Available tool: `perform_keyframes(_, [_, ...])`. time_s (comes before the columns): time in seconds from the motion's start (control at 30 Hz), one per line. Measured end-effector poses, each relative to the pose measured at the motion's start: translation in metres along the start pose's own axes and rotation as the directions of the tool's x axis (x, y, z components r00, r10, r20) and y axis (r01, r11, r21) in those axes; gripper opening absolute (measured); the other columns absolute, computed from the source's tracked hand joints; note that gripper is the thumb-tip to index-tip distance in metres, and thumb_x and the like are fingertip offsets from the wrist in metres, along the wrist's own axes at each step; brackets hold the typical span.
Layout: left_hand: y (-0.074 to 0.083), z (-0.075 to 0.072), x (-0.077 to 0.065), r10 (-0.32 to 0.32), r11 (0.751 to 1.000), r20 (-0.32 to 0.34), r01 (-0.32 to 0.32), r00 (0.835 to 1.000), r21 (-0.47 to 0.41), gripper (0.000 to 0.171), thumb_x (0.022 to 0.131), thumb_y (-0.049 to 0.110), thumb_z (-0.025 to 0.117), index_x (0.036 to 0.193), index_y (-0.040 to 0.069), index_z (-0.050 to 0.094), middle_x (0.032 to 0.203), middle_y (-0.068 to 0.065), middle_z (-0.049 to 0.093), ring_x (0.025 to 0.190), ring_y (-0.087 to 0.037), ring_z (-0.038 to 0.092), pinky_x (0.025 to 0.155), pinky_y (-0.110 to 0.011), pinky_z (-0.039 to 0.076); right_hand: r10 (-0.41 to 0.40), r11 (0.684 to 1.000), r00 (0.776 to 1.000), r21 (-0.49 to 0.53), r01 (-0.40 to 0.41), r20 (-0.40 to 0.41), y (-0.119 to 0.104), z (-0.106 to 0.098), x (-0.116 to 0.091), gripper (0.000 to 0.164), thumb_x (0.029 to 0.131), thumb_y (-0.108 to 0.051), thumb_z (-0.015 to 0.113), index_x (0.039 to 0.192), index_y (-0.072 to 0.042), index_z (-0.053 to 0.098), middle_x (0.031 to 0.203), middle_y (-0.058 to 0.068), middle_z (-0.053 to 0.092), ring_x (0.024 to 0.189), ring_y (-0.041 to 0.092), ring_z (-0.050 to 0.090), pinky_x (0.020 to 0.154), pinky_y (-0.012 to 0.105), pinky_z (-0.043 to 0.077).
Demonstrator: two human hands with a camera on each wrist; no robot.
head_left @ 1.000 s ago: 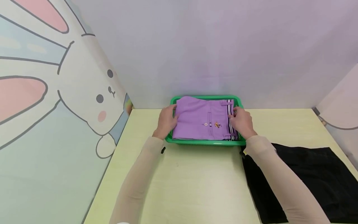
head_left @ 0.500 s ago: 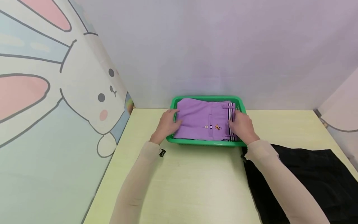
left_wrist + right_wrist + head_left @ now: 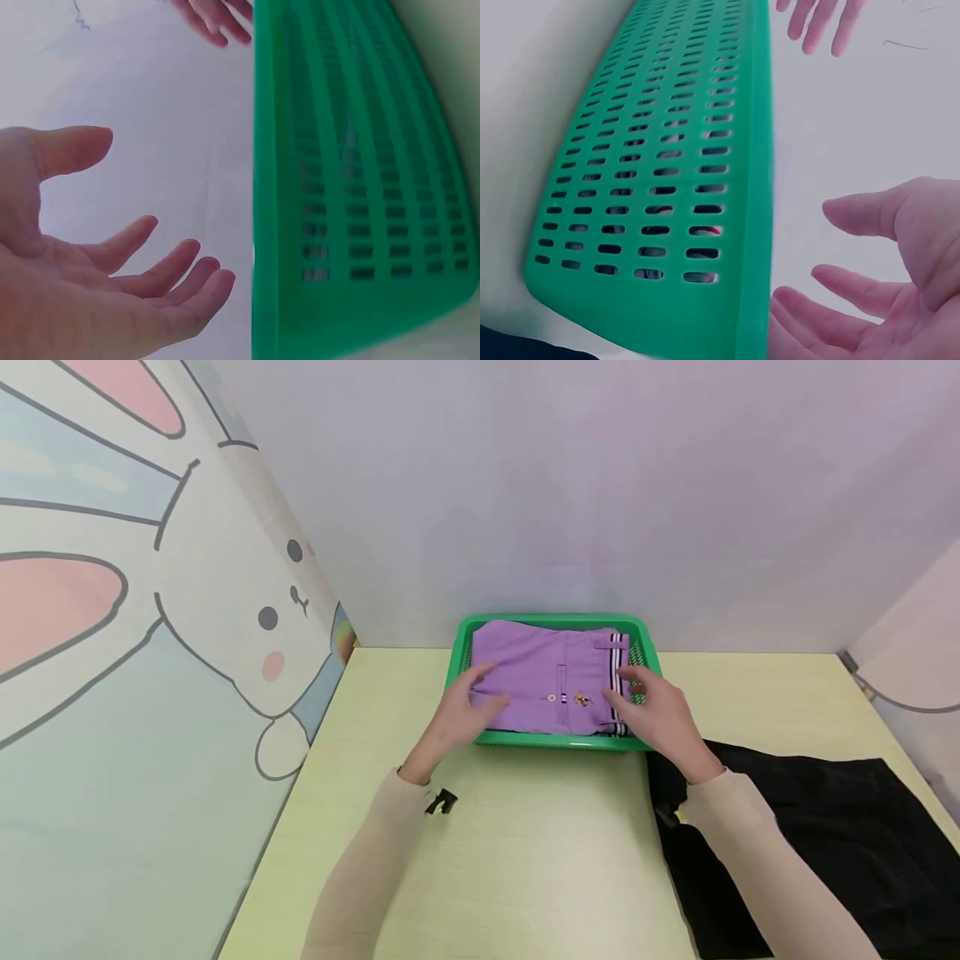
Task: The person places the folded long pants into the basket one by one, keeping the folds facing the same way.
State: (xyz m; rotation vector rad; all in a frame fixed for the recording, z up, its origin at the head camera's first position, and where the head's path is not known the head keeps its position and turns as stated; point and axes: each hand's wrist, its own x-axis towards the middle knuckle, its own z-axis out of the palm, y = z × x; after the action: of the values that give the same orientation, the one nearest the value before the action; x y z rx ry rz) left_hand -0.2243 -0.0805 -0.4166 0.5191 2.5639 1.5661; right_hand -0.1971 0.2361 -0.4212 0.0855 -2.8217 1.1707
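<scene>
A folded purple garment (image 3: 525,668) lies inside a green plastic basket (image 3: 555,742), its striped waistband towards the right end. A button and a small embroidered figure show on its upper face. My left hand (image 3: 459,714) hovers over the basket's front left corner, fingers spread and nothing in them. Over the front right corner is my right hand (image 3: 660,714), likewise spread and holding nothing. Both wrist views show the relaxed fingers apart from the basket wall (image 3: 375,187). From the sides the garment shows only through the slots.
Black folded cloth (image 3: 825,827) covers the right part of the pale wooden table (image 3: 555,843), partly under my right sleeve. A light curtain-like wall (image 3: 570,510) stands right behind the basket. On the left is a wall with a rabbit drawing (image 3: 217,585).
Both hands have drawn back from the garment's two ends, rising and coming towards me with fingers spreading. The garment stays in the basket, which has barely moved.
</scene>
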Motion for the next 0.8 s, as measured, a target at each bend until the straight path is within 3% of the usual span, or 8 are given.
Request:
perform_keyframes(0.13, [0.008, 0.009, -0.015, 0.061, 0.992, 0.065, -0.053, 0.996, -0.116, 0.061, 0.102, 0.017, 0.069, 0.157, 0.001, 0.047, 0.163, -0.021, 0.047, 0.154, -0.043, 0.04, 0.124, -0.059, 0.038, -0.014, 0.999, 1.0, 0.051, 0.015, -0.013, 0.0, -0.002, -0.008, 0.059, 0.107, -0.038, 0.063, 0.151, -0.001, 0.054, 0.148, 0.027, 0.061, 0.129, 0.046, 0.063, 0.101, 0.063, 0.054])
perform_keyframes(0.27, [0.014, 0.018, -0.031, 0.082, 0.985, 0.111, -0.064, 0.99, -0.158, 0.059, 0.104, 0.016, 0.068, 0.157, 0.001, 0.046, 0.164, -0.02, 0.046, 0.154, -0.042, 0.04, 0.124, -0.057, 0.04, -0.024, 0.996, 1.0, 0.082, 0.024, -0.007, 0.0, -0.004, -0.018, 0.058, 0.108, -0.039, 0.063, 0.152, -0.002, 0.054, 0.148, 0.025, 0.062, 0.128, 0.045, 0.064, 0.1, 0.061, 0.055])
perform_keyframes(0.4, [0.017, 0.025, -0.044, 0.071, 0.986, 0.186, -0.04, 0.98, -0.162, 0.061, 0.104, 0.019, 0.07, 0.158, 0.003, 0.046, 0.165, -0.017, 0.046, 0.154, -0.041, 0.041, 0.124, -0.055, 0.041, -0.016, 0.997, 1.0, 0.075, 0.018, -0.02, 0.004, -0.01, -0.037, 0.05, 0.108, -0.037, 0.063, 0.148, -0.005, 0.06, 0.142, 0.022, 0.068, 0.124, 0.038, 0.067, 0.095, 0.044, 0.056])
perform_keyframes(0.53, [0.022, 0.033, -0.057, 0.067, 0.988, 0.236, -0.031, 0.969, -0.151, 0.062, 0.103, 0.021, 0.071, 0.158, 0.006, 0.047, 0.164, -0.011, 0.049, 0.153, -0.035, 0.043, 0.122, -0.054, 0.042, -0.008, 0.998, 0.997, 0.06, 0.013, -0.076, 0.008, -0.014, -0.055, 0.043, 0.107, -0.036, 0.065, 0.142, -0.011, 0.067, 0.134, 0.017, 0.073, 0.116, 0.009, 0.066, 0.087, 0.02, 0.05])
perform_keyframes(0.67, [0.026, 0.045, -0.068, 0.07, 0.991, 0.236, -0.041, 0.969, -0.125, 0.06, 0.103, 0.021, 0.071, 0.157, 0.009, 0.049, 0.161, -0.007, 0.052, 0.152, -0.03, 0.046, 0.122, -0.055, 0.042, -0.017, 0.998, 0.995, 0.066, 0.024, -0.103, 0.011, -0.016, -0.07, 0.038, 0.107, -0.035, 0.066, 0.137, -0.013, 0.07, 0.129, 0.014, 0.075, 0.104, -0.022, 0.053, 0.082, 0.008, 0.048])
perform_keyframes(0.8, [0.025, 0.065, -0.081, 0.056, 0.998, 0.277, -0.055, 0.959, -0.01, 0.061, 0.102, 0.03, 0.072, 0.157, 0.018, 0.049, 0.163, 0.0, 0.05, 0.151, -0.021, 0.047, 0.122, -0.047, 0.044, -0.02, 0.997, 0.995, 0.069, 0.027, -0.102, 0.017, -0.018, -0.084, 0.034, 0.106, -0.032, 0.067, 0.133, -0.012, 0.072, 0.126, 0.014, 0.076, 0.101, -0.027, 0.051, 0.08, 0.003, 0.048])
